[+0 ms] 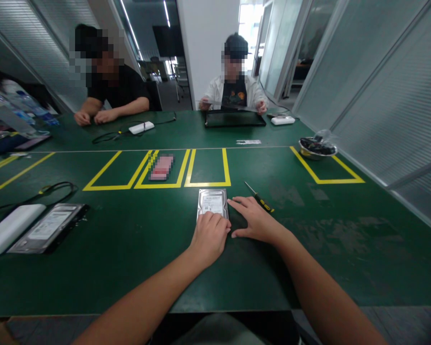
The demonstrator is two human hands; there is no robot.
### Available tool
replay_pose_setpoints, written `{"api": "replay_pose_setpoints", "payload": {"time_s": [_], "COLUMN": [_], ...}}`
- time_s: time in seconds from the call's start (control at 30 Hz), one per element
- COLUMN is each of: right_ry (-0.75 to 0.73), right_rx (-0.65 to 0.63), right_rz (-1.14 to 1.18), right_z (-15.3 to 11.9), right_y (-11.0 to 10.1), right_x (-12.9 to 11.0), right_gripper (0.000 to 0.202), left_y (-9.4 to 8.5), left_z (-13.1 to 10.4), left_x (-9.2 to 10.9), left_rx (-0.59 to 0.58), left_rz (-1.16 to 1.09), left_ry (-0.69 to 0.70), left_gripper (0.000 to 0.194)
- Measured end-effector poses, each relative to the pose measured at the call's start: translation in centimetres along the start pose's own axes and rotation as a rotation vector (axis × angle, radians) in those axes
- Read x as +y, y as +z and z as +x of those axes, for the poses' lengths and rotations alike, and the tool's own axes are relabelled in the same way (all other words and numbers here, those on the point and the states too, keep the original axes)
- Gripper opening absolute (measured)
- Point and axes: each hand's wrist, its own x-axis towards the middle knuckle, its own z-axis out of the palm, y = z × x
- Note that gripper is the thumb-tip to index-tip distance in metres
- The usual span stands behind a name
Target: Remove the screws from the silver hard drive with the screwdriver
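Observation:
A silver hard drive (212,200) with a white label lies flat on the green table in front of me. My left hand (210,235) covers its near end, the fingers bent over the top and pressed together, gripping it; that end is hidden. To its right is my right hand (253,218), thumb and fingers spread. One of its fingertips is at the drive's right edge, and I cannot tell if it touches. Just beyond this hand lies a screwdriver (260,199) with a black and yellow handle, its shaft pointing away to the left.
Another hard drive (50,227) lies at left beside a white power strip (12,230). Yellow tape outlines cross the table, one holding a pink item (162,167). A metal bowl (318,148) stands far right. Two people sit opposite, one behind a black frame (235,119).

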Motion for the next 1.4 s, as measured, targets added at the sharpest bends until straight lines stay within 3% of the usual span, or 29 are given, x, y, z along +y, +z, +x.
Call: {"api": "replay_pose_setpoints", "payload": {"time_s": [0.43, 1.4], "right_ry": [0.015, 0.006], "right_rx": [-0.022, -0.001], "right_rz": [-0.016, -0.066], "right_z": [-0.08, -0.27], "right_y": [-0.49, -0.64], "right_x": [-0.61, -0.63], "right_gripper": [0.095, 0.092], "left_y": [-0.78, -0.70], "left_z": [-0.06, -0.15], "left_x": [0.46, 0.57], "left_rx": [-0.055, -0.006], "left_rz": [-0.023, 0.014], "left_ry": [-0.089, -0.045], "left_gripper": [0.008, 0.012]}}
